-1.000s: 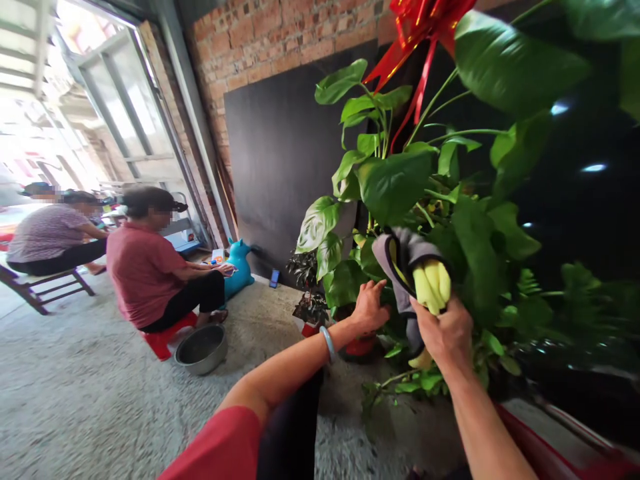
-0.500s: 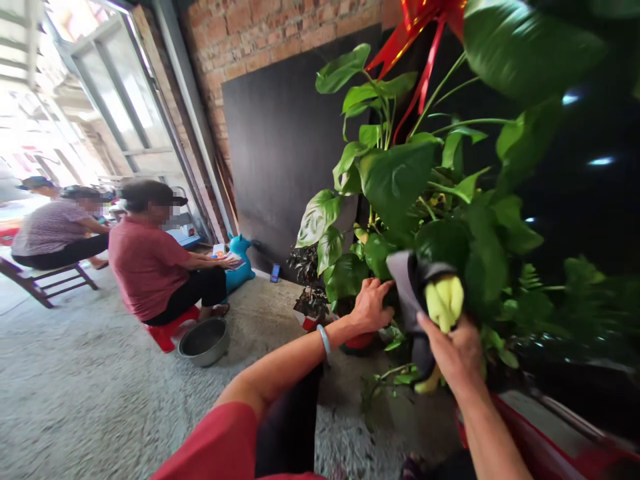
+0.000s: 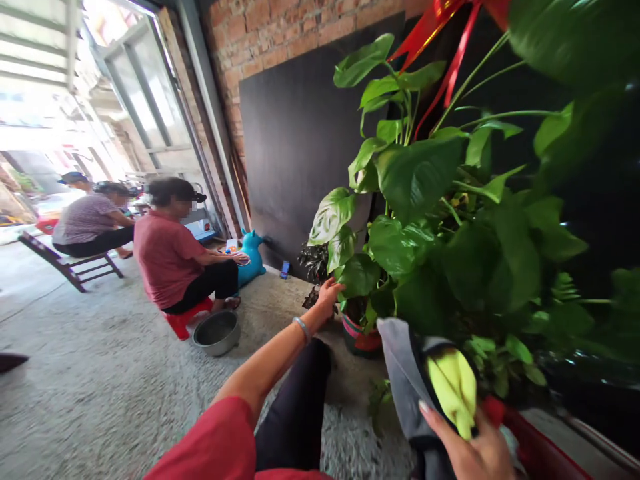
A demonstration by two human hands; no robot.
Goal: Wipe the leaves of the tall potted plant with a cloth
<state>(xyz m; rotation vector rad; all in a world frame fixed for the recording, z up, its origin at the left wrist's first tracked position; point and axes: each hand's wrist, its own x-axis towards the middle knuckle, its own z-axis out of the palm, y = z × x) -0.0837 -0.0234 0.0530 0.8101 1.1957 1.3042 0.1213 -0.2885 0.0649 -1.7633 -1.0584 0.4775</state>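
My left hand (image 3: 327,298), with a pale bangle on the wrist, reaches to the lower left side of a large potted plant. Its fingers are closed at the edge of a broad green leaf (image 3: 359,275). Lower right, my right hand (image 3: 477,443) grips a bundled grey and yellow cloth (image 3: 453,387), the yellow part bulging out of the grey folds. The cloth hangs in front of the plant, below its big leaves. The plant's pot (image 3: 363,339), dark with a red and pink band, is partly hidden by foliage.
A red ribbon (image 3: 457,60) hangs at the plant's top. To the left, a person (image 3: 167,253) in a red shirt sits on a red stool beside a grey basin (image 3: 217,333). A blue animal figure (image 3: 253,257) and a phone (image 3: 285,269) stand near the black board (image 3: 310,147).
My left hand has moved left and away from the cloth, to a lower leaf. My right hand has drawn the cloth down and nearer to me. The view has shifted a little left.
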